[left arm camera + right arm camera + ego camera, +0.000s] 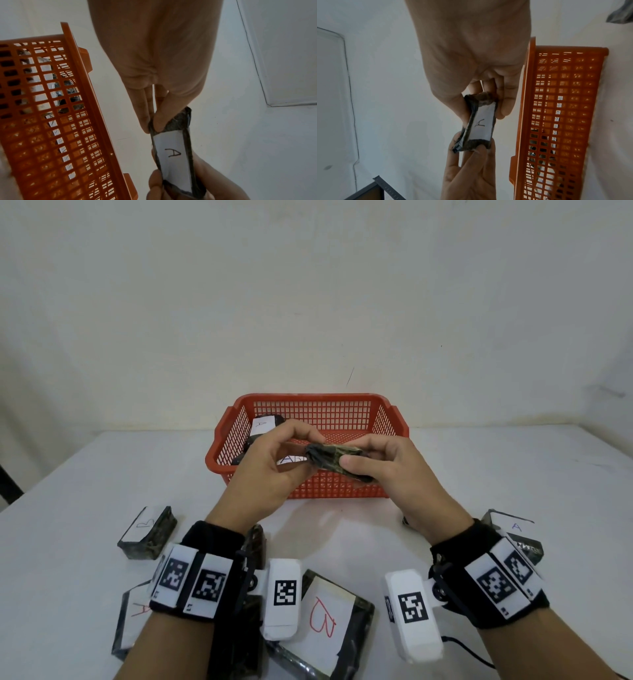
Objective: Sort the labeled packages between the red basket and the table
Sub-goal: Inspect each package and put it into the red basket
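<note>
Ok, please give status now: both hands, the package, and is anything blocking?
Left hand and right hand both pinch the small package, label A. Held above red basket front wall. Nothing in the way.

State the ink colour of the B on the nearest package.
Red, clearest in the head view.

Staged data-recording room, lab-like: plain white table (479, 474) set against a bare cream wall (308, 285); fiducial-tagged wrist cameras (282, 597) are worn; hand-lettered packages (322, 618) are laid out.
</note>
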The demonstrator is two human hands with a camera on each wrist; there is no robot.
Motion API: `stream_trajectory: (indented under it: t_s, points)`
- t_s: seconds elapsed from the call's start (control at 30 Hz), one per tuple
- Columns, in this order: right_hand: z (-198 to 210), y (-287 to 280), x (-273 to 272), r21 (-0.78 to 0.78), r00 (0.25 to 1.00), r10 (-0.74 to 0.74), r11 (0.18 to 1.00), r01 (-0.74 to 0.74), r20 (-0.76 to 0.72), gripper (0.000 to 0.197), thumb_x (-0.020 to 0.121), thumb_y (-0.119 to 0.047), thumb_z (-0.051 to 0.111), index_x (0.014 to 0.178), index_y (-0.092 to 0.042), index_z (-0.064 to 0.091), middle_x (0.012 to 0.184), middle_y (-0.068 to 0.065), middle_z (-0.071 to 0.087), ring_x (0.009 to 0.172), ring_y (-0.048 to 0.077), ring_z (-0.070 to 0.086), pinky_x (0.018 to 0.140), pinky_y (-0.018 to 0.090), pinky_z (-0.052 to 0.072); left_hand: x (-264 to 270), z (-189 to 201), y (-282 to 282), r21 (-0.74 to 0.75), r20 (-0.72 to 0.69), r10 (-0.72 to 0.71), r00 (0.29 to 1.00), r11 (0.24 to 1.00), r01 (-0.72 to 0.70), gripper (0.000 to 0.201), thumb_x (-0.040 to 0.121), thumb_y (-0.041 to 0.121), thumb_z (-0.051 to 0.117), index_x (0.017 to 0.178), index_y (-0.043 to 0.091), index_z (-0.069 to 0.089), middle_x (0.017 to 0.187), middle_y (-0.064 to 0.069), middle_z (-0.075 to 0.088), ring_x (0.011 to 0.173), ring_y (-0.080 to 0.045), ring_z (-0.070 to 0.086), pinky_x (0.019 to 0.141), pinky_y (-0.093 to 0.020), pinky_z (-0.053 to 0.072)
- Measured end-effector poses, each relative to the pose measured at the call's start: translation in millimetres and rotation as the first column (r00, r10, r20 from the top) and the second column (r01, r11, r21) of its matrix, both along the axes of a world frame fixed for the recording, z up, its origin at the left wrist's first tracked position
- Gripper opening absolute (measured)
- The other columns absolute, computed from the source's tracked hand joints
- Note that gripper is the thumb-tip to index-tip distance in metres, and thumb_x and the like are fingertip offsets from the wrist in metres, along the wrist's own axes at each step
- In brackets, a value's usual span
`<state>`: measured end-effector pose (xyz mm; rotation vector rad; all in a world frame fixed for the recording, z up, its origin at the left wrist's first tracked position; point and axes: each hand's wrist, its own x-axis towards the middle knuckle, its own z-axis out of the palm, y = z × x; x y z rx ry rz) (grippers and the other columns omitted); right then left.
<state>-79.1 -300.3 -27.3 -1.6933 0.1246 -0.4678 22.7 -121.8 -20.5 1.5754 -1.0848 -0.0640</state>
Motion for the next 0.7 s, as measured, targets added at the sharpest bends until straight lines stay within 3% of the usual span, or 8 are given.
stream_trajectory:
  t_s: [0.1,0.23,0.33,0.4,0.47,0.57,0.7]
  points:
    - [0.5,-0.2,1.2,0.034,1.0,0.011,0.999,-0.01,-0.026,0.009,0.092,-0.008,0.074,0.099,-0.006,0.078,0.079,0.0,0.076,0.075,0.01,0.071,0.072,0.022,0.059,1.5,-0.1,0.6,-0.019,-0.007,0.002,1.0,1.0,-0.002,0.029,0.087,-0.008,0.068,0.109,0.011,0.066,0.103,0.013,0.068,0.102,-0.014,0.069,0.083,-0.024,0.055]
    - [-0.6,1.1,0.0,0.024,0.994,0.003,1.0,0.0,-0.107,0.017,0.097,-0.021,0.07,0.111,-0.015,0.078,0.096,0.0,0.08,0.09,0.013,0.075,0.078,0.025,0.062,0.2,0.2,0.8,-0.037,-0.005,0.026,1.0,0.999,-0.026,0.029,0.086,-0.006,0.071,0.107,0.014,0.066,0.103,0.01,0.069,0.103,-0.016,0.069,0.087,-0.027,0.057]
    - [2.5,3.2,-0.2,0.019,0.978,-0.024,0.999,0.029,-0.206,0.038,0.106,-0.047,0.046,0.12,-0.023,0.073,0.105,-0.001,0.081,0.094,0.016,0.077,0.078,0.028,0.062,-1.8,3.8,2.0,-0.067,0.076,0.084,0.994,0.995,-0.079,0.034,0.082,-0.002,0.076,0.103,0.023,0.066,0.104,0.005,0.066,0.101,-0.016,0.067,0.092,-0.029,0.056]
    - [2.9,3.9,-0.9,0.096,0.969,0.031,0.995,-0.008,-0.246,0.061,0.096,-0.071,0.038,0.124,-0.027,0.07,0.109,0.0,0.081,0.099,0.019,0.077,0.082,0.034,0.062,-2.3,5.1,1.6,-0.04,0.172,0.094,0.981,0.995,-0.089,0.033,0.081,0.002,0.078,0.102,0.024,0.067,0.105,0.004,0.062,0.104,-0.016,0.064,0.092,-0.028,0.053]
    - [3.8,5.2,-1.5,0.094,0.966,0.107,0.992,-0.087,-0.234,0.078,0.075,-0.083,0.044,0.128,-0.029,0.067,0.115,0.0,0.079,0.105,0.019,0.076,0.085,0.036,0.062,-5.3,6.4,0.9,-0.03,0.193,0.073,0.979,0.997,-0.068,0.03,0.081,0.003,0.079,0.103,0.021,0.068,0.104,0.005,0.059,0.104,-0.015,0.062,0.092,-0.028,0.053]
    - [3.0,8.0,-3.1,0.065,0.969,0.149,0.988,-0.139,-0.198,0.066,0.072,-0.072,0.06,0.122,-0.029,0.069,0.115,-0.001,0.078,0.104,0.017,0.076,0.086,0.039,0.063,-7.1,7.4,-0.2,-0.028,0.186,0.055,0.981,0.998,-0.051,0.035,0.081,0.0,0.078,0.105,0.023,0.066,0.103,0.008,0.06,0.103,-0.015,0.063,0.09,-0.028,0.055]
    - [2.8,8.2,-0.7,0.154,0.979,0.126,0.983,-0.101,-0.16,0.06,0.07,-0.049,0.076,0.121,-0.019,0.069,0.105,0.003,0.08,0.095,0.019,0.076,0.083,0.038,0.062,-10.3,8.2,-0.5,-0.031,0.111,0.025,0.993,0.999,-0.022,0.045,0.079,-0.003,0.078,0.109,0.024,0.06,0.094,0.02,0.058,0.097,-0.011,0.065,0.088,-0.027,0.057]
